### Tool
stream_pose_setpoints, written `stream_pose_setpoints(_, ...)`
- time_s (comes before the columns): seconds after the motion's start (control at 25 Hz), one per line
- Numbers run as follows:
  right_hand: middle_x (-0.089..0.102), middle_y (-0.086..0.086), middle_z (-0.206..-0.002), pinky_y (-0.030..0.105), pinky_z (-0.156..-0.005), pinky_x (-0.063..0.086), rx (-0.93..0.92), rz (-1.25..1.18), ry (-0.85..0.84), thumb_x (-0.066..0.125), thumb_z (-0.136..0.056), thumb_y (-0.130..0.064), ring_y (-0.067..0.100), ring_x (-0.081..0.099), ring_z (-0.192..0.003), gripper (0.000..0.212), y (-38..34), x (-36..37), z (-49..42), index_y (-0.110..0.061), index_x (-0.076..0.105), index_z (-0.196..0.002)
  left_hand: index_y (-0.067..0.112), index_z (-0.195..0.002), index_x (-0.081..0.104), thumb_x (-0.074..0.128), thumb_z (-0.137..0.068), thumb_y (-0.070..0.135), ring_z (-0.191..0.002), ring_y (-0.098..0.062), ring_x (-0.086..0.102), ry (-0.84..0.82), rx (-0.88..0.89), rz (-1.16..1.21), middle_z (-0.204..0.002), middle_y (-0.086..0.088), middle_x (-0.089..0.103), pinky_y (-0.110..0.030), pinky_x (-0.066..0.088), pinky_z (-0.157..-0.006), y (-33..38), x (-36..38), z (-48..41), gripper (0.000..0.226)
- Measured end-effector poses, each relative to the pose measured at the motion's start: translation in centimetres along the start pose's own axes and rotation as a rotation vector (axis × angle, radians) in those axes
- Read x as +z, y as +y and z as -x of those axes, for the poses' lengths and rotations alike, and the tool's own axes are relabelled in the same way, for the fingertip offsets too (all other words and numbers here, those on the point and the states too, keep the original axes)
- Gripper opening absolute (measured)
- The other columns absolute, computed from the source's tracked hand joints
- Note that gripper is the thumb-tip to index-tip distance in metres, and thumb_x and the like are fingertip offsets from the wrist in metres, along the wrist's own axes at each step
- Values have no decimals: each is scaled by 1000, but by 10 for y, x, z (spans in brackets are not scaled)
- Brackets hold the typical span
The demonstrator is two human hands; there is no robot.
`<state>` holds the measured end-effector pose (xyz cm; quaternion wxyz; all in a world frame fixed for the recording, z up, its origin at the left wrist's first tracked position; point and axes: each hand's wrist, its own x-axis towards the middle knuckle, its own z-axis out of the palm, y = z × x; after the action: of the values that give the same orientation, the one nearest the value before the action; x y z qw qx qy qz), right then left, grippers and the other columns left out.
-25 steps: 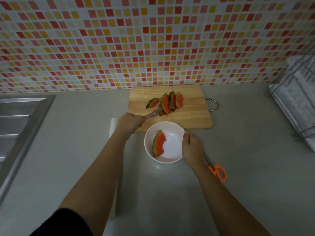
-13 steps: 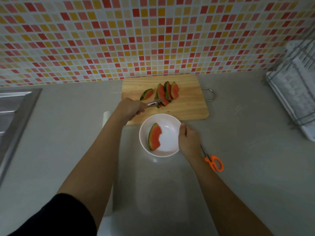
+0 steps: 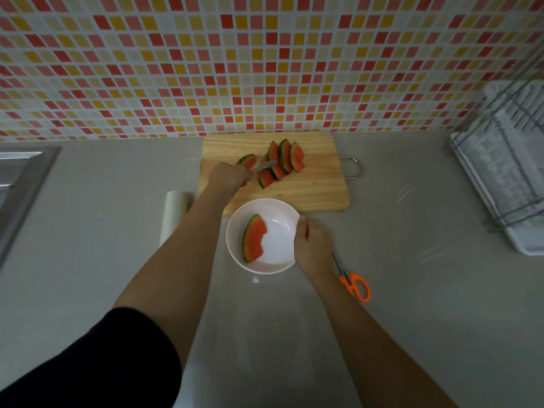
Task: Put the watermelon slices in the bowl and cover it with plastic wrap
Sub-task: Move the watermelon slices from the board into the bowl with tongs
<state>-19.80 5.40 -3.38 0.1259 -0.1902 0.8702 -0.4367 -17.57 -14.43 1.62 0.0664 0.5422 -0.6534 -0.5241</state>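
A white bowl (image 3: 276, 240) stands on the grey counter just in front of a wooden cutting board (image 3: 312, 189). One watermelon slice (image 3: 253, 238) lies in the bowl's left half. Several more slices (image 3: 284, 160) lean together on the board, and one slice (image 3: 248, 160) lies apart to their left. My left hand (image 3: 228, 178) is closed around metal tongs (image 3: 266, 165), whose tips touch the leaning slices. The bowl's right rim is held by my right hand (image 3: 313, 245). A roll of plastic wrap (image 3: 173, 214) lies left of the bowl, partly hidden by my left arm.
Orange-handled scissors (image 3: 354, 285) lie right of my right wrist. A dish rack (image 3: 506, 172) stands at the far right. A steel sink (image 3: 17, 184) edge runs along the left. A tiled wall rises behind the board.
The tongs in my left hand have pushed further into the leaning slices. My right hand stays on the bowl's rim. The camera has tilted, shifting the scene in the frame.
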Motion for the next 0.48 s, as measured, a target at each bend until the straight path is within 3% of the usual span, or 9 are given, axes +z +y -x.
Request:
stream_pose_setpoints(0.16,51,4,-59,28,-54,27,18,-5,-11,34,-97,-26,23,48,-58,41,1,-2,-2,-16,42,-58,4,-65,63,70,-73,16,-43,-16,34,25,58,23,-55,-4,50,-24,26,-42,-3,-16,25,15)
stream_pose_setpoints(0.28,56,8,-64,28,-57,26,35,-23,-18,33,-96,-26,29,53,-64,41,4,-1,-2,-13,47,-60,6,-63,70,74,-67,25,-41,-14,34,8,103,22,-51,-2,53,-23,26,-41,-20,-53,67,20)
stream_pose_setpoints(0.4,65,25,-76,30,-59,29,32,-9,19,33,-96,-24,37,60,-74,43,4,1,-3,-1,57,-69,10,-50,66,74,-65,25,-32,-4,40,-33,93,-171,-39,6,53,-17,31,-36,-41,-75,113,23)
stream_pose_setpoints(0.48,67,29,-83,33,-61,35,25,1,17,33,-97,-24,40,61,-79,44,3,1,-3,4,61,-75,7,-54,68,73,-70,26,-43,-6,51,-11,86,-371,-45,3,58,-21,35,-42,-53,-68,131,25)
